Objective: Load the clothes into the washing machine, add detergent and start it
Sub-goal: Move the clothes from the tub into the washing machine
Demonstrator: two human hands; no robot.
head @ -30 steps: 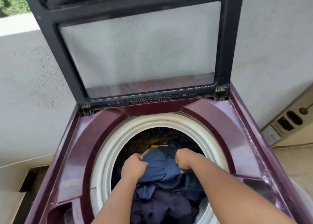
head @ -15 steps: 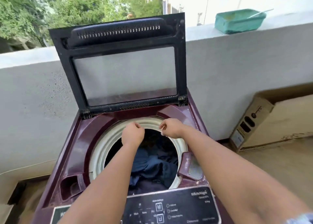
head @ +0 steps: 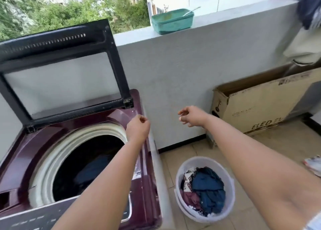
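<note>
The maroon top-loading washing machine (head: 43, 142) stands at the left with its black-framed lid (head: 59, 69) raised. Dark blue clothes (head: 92, 169) lie deep in its drum. On the floor to its right stands a white laundry basket (head: 178, 176) holding blue, maroon and patterned clothes (head: 206, 186). My left hand (head: 138, 129) hovers over the machine's right rim, fingers loosely curled, holding nothing. In the air right of the machine, above the basket, my right hand (head: 192, 116) is empty with its fingers apart.
A teal tub (head: 172, 23) with a spoon sits on the grey parapet wall (head: 173, 76). A cardboard TV box (head: 264, 101) leans against the wall at the right. Clothes (head: 305, 21) hang at the top right. Tiled floor lies around the basket.
Both hands have let go of the clothes in the drum, come up out of it and moved right. The view has swung right, bringing the basket into sight.
</note>
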